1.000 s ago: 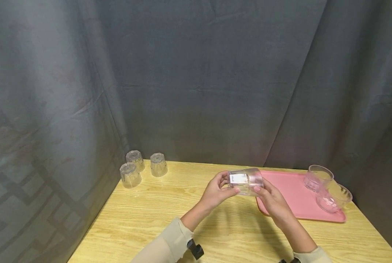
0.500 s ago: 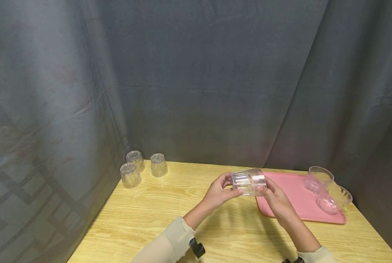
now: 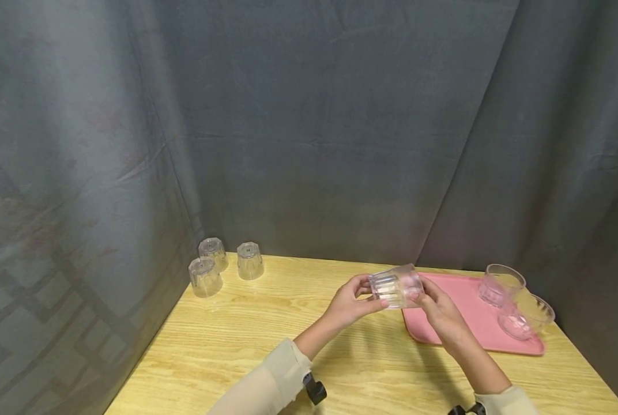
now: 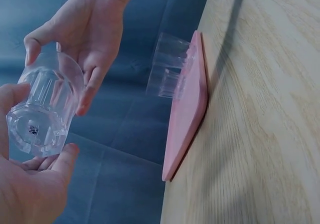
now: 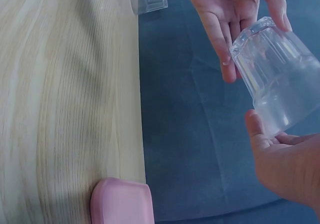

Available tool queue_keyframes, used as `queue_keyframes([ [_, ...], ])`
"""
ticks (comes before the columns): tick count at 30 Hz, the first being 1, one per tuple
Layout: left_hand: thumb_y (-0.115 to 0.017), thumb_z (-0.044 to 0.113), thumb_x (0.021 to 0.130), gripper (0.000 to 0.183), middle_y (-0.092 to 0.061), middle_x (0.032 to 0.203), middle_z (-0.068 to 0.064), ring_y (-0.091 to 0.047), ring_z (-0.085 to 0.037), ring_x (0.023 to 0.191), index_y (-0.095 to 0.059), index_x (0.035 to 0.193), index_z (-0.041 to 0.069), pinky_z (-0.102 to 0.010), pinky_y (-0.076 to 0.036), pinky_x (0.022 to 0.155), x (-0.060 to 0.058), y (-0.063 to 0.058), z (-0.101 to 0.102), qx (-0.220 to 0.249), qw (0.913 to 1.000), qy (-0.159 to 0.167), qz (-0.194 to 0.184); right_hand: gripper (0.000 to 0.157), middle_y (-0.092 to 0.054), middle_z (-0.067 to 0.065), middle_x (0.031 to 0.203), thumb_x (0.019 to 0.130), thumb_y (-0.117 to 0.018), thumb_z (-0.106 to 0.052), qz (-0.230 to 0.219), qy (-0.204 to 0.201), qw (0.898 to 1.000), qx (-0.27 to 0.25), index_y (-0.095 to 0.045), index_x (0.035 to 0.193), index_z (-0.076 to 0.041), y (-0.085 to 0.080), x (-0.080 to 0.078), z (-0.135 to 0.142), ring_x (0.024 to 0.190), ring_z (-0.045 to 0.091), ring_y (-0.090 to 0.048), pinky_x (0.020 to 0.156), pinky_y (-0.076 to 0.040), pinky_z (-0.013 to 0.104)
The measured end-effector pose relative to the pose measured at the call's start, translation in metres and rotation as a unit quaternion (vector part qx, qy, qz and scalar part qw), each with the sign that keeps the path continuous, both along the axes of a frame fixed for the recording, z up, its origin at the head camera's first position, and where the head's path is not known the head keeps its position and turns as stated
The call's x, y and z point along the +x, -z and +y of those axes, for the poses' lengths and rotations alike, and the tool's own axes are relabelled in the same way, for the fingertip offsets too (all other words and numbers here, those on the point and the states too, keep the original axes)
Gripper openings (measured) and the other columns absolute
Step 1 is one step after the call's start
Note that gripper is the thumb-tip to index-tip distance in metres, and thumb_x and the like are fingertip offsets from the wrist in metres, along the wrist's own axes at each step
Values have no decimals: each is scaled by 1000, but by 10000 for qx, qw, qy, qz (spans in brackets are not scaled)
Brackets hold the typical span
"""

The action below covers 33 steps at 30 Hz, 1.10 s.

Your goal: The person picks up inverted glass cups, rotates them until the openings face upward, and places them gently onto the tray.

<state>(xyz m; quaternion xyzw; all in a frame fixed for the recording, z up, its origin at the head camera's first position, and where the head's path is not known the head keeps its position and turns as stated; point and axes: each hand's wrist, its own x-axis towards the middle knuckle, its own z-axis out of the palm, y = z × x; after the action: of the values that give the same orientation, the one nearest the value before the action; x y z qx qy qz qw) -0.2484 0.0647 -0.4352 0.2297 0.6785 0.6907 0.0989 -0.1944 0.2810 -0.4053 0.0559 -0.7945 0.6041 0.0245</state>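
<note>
In my head view the light is moderate and fairly even, seemingly from above; soft-edged shadows lie on the pale table (image 3: 267, 346) below the held glass (image 3: 396, 287). White glare streaks the glass's facets. I see the curtain (image 3: 309, 132) as dull grey, paler toward the upper left. Both wrist views reach me cooler and bluer, dim shadow bands crossing the wood. Fine detail looks soft to me, the transparent vessels (image 4: 167, 67) hazy.
</note>
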Motion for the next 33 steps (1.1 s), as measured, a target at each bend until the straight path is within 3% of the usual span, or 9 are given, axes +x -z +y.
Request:
queue_keyframes([
  [4,-81,16,85,62,-66,123,-2,-63,-11,111,-53,140,5,-24,-55,89,-2,2,2,-79,10000,49,-32,66,-21,35,160,105,-48,-18,-69,53,9999,52,-17,155,13,-1,-2,4,149,48,-13,114,-14,72],
  [12,-82,20,85,63,-66,125,0,-61,-26,120,-55,141,8,-26,-53,88,-7,11,4,-524,9986,25,-19,66,-24,34,159,105,-49,-17,-134,265,9990,341,-19,155,12,2,-5,14,147,46,-22,118,-17,65],
  [21,-82,20,84,64,-64,130,-6,-61,-24,116,-54,140,4,-25,-52,87,-11,20,9,-937,9956,-10,95,67,-24,34,159,104,-49,-18,-384,397,9972,506,-18,156,10,0,-9,26,148,46,-21,118,-18,64],
  [26,-82,20,84,61,-65,127,-4,-62,-18,112,-56,138,6,-24,-52,88,-14,24,14,-1178,9928,-30,206,68,-24,34,160,105,-48,-19,-520,465,9957,608,-16,157,9,-1,-11,30,148,45,-22,118,-18,63],
  [33,-80,20,85,57,-65,126,-8,-62,-26,114,-57,135,4,-23,-51,87,-15,28,22,-1384,9899,-33,311,71,-21,35,160,104,-48,-21,-552,487,9943,766,-13,157,10,-4,-13,35,148,48,-20,118,-18,63],
])
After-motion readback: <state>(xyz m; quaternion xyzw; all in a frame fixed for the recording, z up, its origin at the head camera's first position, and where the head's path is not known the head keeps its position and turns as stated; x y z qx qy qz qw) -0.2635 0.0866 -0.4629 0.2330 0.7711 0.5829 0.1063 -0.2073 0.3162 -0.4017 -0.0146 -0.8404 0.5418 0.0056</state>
